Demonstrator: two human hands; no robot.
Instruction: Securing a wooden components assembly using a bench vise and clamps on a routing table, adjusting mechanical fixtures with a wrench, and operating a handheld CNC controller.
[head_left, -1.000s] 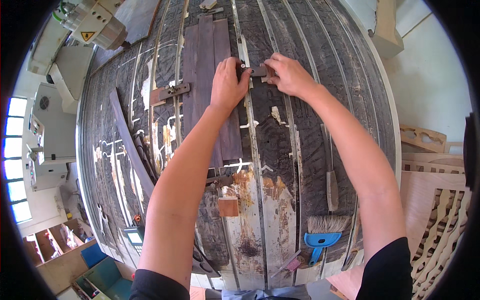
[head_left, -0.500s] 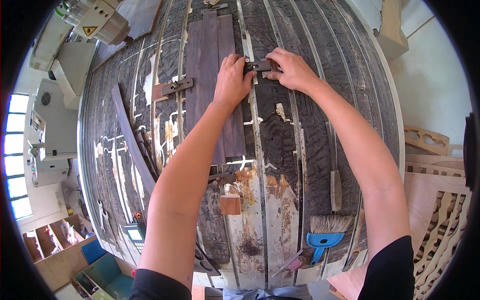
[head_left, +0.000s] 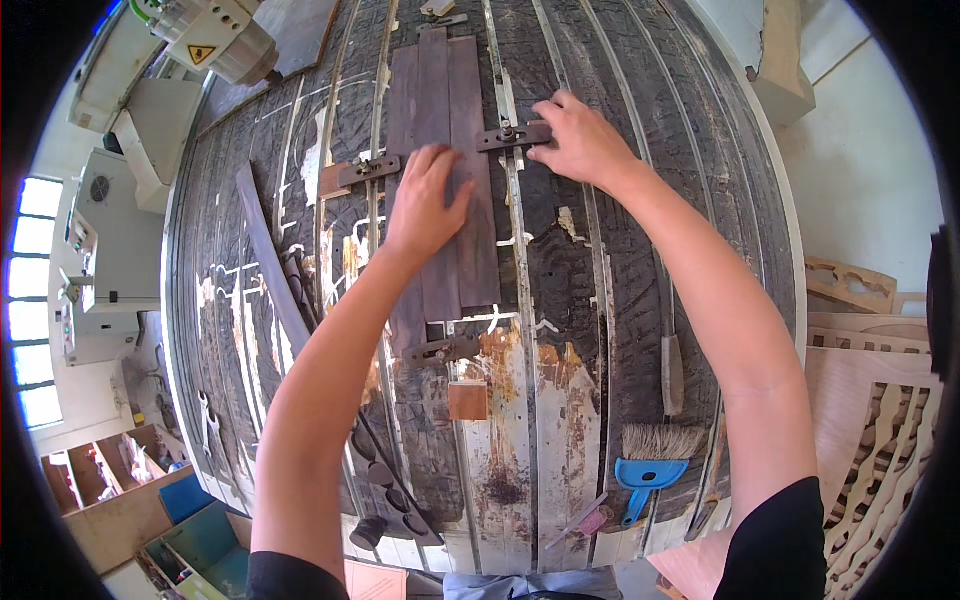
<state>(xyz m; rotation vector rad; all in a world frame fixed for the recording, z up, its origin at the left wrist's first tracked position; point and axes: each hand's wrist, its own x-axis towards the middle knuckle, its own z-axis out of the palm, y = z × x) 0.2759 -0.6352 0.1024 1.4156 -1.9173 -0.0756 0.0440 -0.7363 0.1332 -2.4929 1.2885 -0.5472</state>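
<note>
Now your left hand [head_left: 428, 208] is over 3 long dark boards [head_left: 472, 245], its thumb apart from its fingers; it holds nothing, and I cannot tell if it touches the wood. Your right hand [head_left: 572, 142] has its thumb and fingers pinched round the outer end of the right clamp [head_left: 500, 138], maybe so the bar stays straight. The boards lie side by side on the table [head_left: 560, 480], between the right clamp and the left clamp [head_left: 368, 171]. A brown block [head_left: 331, 181] sits under the left clamp's outer end, perhaps to keep it level. The near clamp [head_left: 442, 350] is by the boards' close end. These 3 clamps seem set there to stop sliding. The blue brush [head_left: 652, 474] lies well apart, likely out of your way.
</note>
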